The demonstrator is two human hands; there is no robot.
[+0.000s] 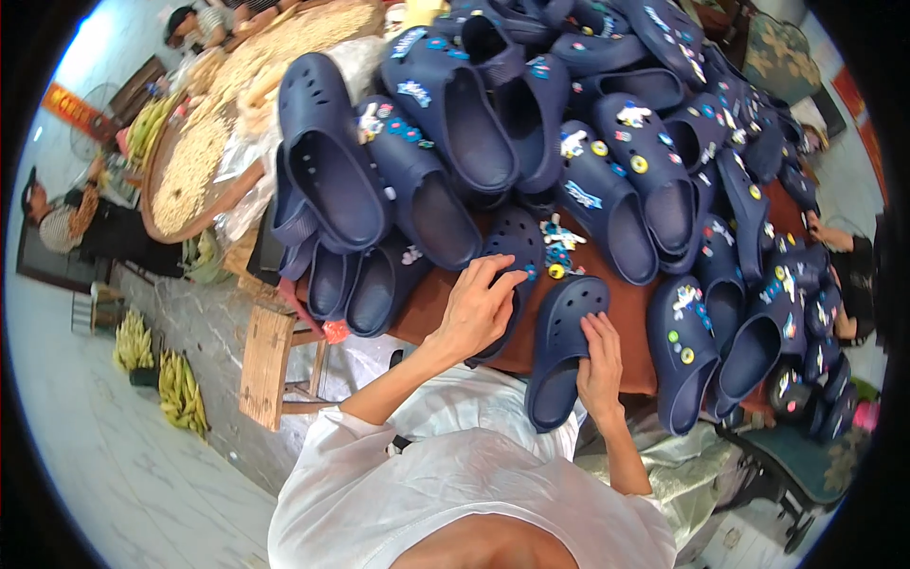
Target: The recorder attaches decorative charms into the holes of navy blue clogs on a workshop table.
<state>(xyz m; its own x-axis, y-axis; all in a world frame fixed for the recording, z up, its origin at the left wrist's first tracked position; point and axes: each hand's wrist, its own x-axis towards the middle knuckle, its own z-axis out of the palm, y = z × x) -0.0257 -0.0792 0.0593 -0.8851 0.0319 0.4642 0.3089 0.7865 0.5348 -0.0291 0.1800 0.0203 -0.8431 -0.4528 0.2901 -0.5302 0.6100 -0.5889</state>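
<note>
From my remote seat, reading left to right: a round tray of pale kernels (194, 161) sits at the far left of the table, then a heap of dark blue clogs (493, 123) crowds the brown tabletop (431, 303). My left hand (477, 308) rests curled over the toe of one dark clog (517, 261), fingertips bent down onto its top and just short of a small cluster of colourful charms (557, 248) lying up and to the right of them; whether anything is pinched under those fingers I cannot tell. To its right, my right hand (600, 365) lies flat and mostly open against the side of a plain, charmless clog (561, 351), steadying rather than gripping it. That clog's long axis runs from the table edge near my body up toward the charms, toe farthest from me. The left hand is the nearer to the charms.
</note>
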